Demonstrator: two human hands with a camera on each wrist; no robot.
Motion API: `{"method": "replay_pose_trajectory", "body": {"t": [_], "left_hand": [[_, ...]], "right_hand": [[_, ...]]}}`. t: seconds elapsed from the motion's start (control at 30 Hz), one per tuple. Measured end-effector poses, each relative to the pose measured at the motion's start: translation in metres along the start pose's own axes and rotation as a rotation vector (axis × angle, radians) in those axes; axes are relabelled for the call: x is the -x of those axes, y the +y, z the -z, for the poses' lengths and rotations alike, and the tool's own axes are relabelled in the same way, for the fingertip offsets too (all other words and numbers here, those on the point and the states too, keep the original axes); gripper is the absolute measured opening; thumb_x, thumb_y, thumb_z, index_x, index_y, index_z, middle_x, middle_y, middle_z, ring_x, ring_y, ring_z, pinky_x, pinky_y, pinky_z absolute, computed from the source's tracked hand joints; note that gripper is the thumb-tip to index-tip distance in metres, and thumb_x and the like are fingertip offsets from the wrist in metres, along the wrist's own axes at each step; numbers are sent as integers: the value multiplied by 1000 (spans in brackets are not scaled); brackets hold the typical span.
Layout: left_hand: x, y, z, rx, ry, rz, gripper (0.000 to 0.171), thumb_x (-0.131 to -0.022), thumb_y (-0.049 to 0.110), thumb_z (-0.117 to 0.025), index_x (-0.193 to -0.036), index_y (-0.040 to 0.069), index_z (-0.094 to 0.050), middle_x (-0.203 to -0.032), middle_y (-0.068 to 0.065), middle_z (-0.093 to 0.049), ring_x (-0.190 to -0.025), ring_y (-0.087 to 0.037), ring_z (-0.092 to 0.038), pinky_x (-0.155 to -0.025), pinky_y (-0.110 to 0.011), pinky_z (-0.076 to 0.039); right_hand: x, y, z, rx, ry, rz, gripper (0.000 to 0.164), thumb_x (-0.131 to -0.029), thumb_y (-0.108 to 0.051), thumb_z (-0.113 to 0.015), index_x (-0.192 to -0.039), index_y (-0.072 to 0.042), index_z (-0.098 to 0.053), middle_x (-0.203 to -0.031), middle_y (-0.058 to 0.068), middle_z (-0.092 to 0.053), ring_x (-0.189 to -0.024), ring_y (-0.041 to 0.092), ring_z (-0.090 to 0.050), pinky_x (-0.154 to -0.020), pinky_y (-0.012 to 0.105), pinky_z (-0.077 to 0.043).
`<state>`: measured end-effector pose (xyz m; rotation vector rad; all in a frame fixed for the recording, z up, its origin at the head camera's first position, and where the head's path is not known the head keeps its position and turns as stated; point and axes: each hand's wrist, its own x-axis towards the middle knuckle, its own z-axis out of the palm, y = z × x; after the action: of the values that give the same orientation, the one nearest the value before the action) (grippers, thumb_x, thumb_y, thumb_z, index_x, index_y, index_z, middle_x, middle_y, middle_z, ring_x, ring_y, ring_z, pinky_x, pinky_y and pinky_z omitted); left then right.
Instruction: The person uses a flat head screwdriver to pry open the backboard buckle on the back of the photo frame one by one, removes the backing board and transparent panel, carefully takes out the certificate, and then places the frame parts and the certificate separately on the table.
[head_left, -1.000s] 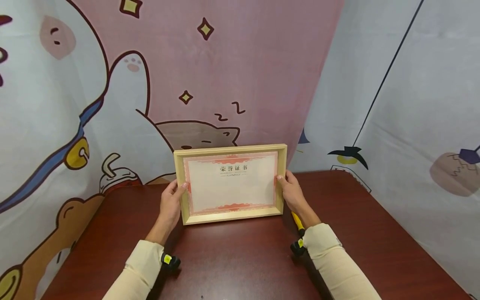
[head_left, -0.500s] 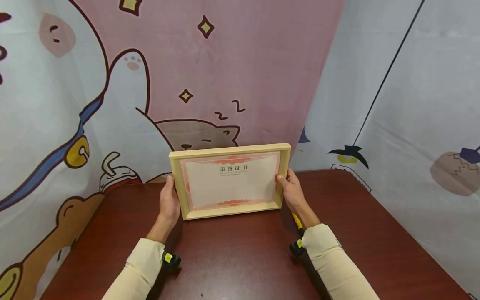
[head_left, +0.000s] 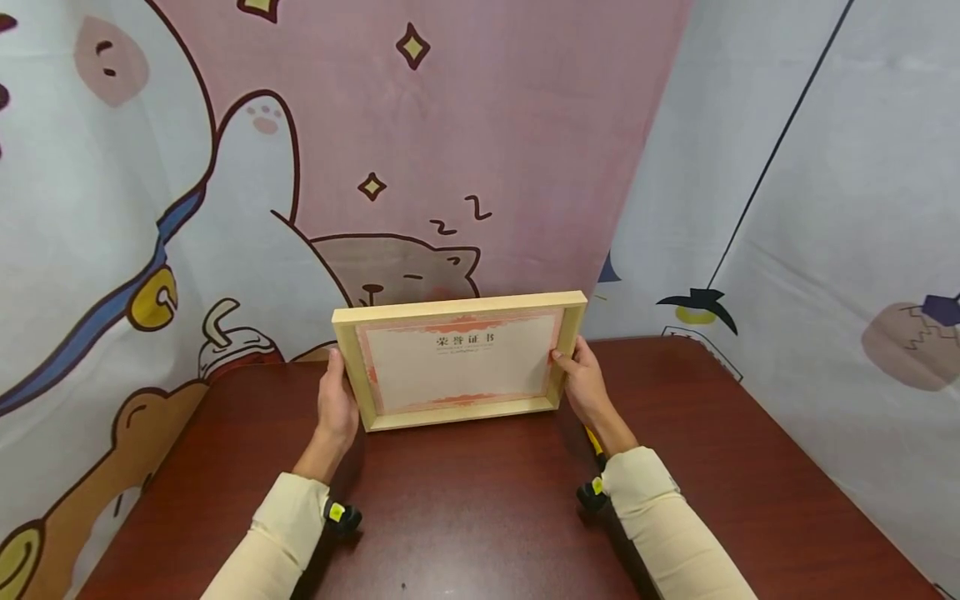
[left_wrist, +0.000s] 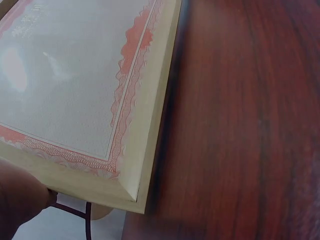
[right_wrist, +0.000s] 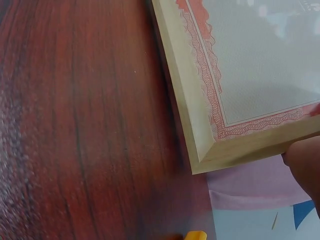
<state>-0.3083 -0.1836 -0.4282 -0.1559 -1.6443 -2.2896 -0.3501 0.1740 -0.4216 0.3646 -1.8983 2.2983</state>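
Observation:
A pale wooden picture frame [head_left: 459, 419] with a red-bordered certificate [head_left: 461, 371] inside faces me, its top tilted toward me. The right hand [head_left: 588, 387] grips its right side, thumb on the front and fingers hidden behind. At the left side, the left hand [head_left: 337, 408] holds the frame with its thumb up along the outer edge; its other fingers are out of sight. The left wrist view shows the left thumb [left_wrist: 20, 197] against the outer edge. I cannot tell whether the lower edge touches the table.
The reddish-brown table [head_left: 465, 508] extends around the frame. Partly hidden by the right forearm lies a yellow-and-black object [head_left: 595, 440], its yellow end [right_wrist: 195, 235] visible in the right wrist view. A cartoon-printed curtain [head_left: 480, 150] hangs behind the table.
The frame's top has tipped toward me, and its lower edge has shifted slightly upward in view. The left thumb has moved off the front face to the outer edge. The right grip stays.

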Motion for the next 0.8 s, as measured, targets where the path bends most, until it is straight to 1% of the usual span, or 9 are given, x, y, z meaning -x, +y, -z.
{"method": "replay_pose_trajectory", "body": {"t": [0.1,0.17,0.33,0.43,0.5,0.57,0.63,0.73,0.8], "left_hand": [[1,0,-1,-15,-2,-5,62,-101,57,-26,-137,11,-47,-116,-2,-52,-111,-17,-47,-96,-28,-35],[2,0,-1,-28,1,-3,61,-101,58,-25,-136,12,-48,-114,-2,-52,-109,-17,-47,-95,-28,-36],[4,-4,0,-32,13,5,60,-103,55,-24,-138,12,-47,-110,3,-54,-106,-14,-49,-93,-28,-37],[5,-5,1,-28,17,4,61,-103,55,-24,-138,11,-48,-108,4,-56,-106,-14,-50,-93,-27,-37],[5,-5,1,-24,19,-5,61,-103,55,-25,-138,11,-48,-109,4,-56,-107,-14,-50,-94,-26,-37],[4,-5,1,-23,19,-14,62,-102,55,-25,-139,11,-47,-110,4,-56,-108,-13,-49,-95,-25,-36],[4,-6,1,-22,15,-25,63,-102,56,-25,-141,11,-46,-112,4,-55,-108,-13,-48,-95,-25,-36],[5,-7,1,-18,12,-29,62,-102,56,-25,-143,13,-45,-110,4,-54,-105,-12,-49,-93,-24,-37],[6,-8,0,-17,14,-25,60,-102,56,-24,-141,15,-46,-105,3,-55,-98,-12,-51,-88,-25,-40]], "right_hand": [[1,0,-1,-77,13,-1,26,-99,0,-45,-124,-7,-46,-97,-1,-53,-94,14,-51,-87,30,-40],[2,-1,-2,-108,17,5,21,-99,-3,-45,-117,-11,-49,-95,-2,-53,-93,14,-51,-88,30,-39],[6,0,-3,-107,-15,55,11,-102,-19,-44,-109,-14,-50,-93,0,-50,-92,15,-49,-87,34,-37],[7,3,-3,-88,-38,91,19,-104,-28,-39,-115,-16,-49,-98,1,-49,-95,15,-47,-88,34,-36],[6,4,-3,-93,-52,117,23,-104,-33,-36,-115,-16,-48,-100,0,-48,-98,16,-46,-89,33,-35],[6,6,-4,-104,-58,128,28,-105,-38,-33,-120,-19,-48,-104,-1,-49,-102,15,-45,-92,32,-34],[5,7,-4,-123,-48,134,31,-105,-43,-32,-116,-18,-48,-102,-1,-48,-101,15,-44,-91,31,-33],[6,8,-3,-142,-27,116,42,-103,-52,-29,-132,-24,-42,-113,-6,-47,-110,12,-42,-97,30,-29],[6,8,-3,-156,-18,104,52,-102,-56,-25,-140,-23,-37,-116,-5,-45,-112,13,-41,-98,31,-28]]}}
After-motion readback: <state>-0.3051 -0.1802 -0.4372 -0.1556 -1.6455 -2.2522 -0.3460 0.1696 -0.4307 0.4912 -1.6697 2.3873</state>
